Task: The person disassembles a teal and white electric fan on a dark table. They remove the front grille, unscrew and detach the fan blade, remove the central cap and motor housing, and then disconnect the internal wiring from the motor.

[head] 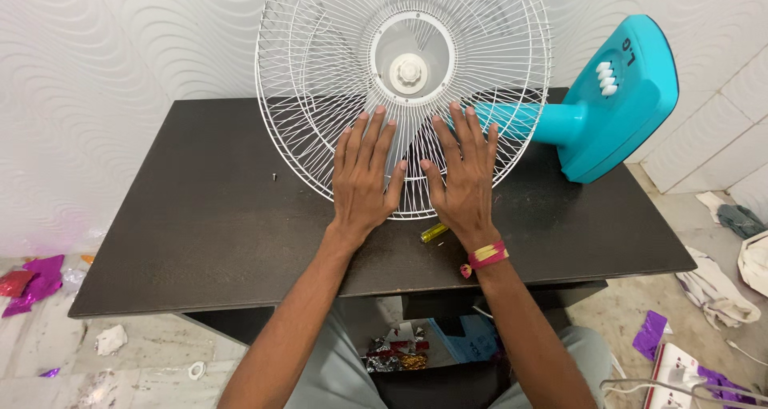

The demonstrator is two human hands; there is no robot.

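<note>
Both hands are flat on the fan guard right now, so there's no real grip to speak of. My left hand (362, 178) lies open with fingers spread and pointing away from me, palm pressed on the lower part of the white wire guard (320, 97). My right hand (464, 177) does the same just beside it, thumbs nearly meeting in the middle. Neither hand is closed around anything; they just rest on the wires.

The bit that matters: the guard lies face up on the dark bench (200, 217) with its hub (409, 71) straight ahead of my fingertips, further from me, and roughly centred between the two hands. So both hands are about equally near the hub, the right maybe a touch closer.

The fan's long axis runs off to my right. The teal neck (512, 121) comes out from under the guard beside my right fingers and leads to the teal base (620, 97), which is tipped up on edge with its white buttons (606, 78) showing. That makes the right hand the nearer one to the neck.

A small yellow-handled tool (434, 232) pokes out just below my right hand, near the wrist with the red and yellow thread band (486, 255). There's also a tiny screw (274, 177) lying well off to the left on the bench.
</note>
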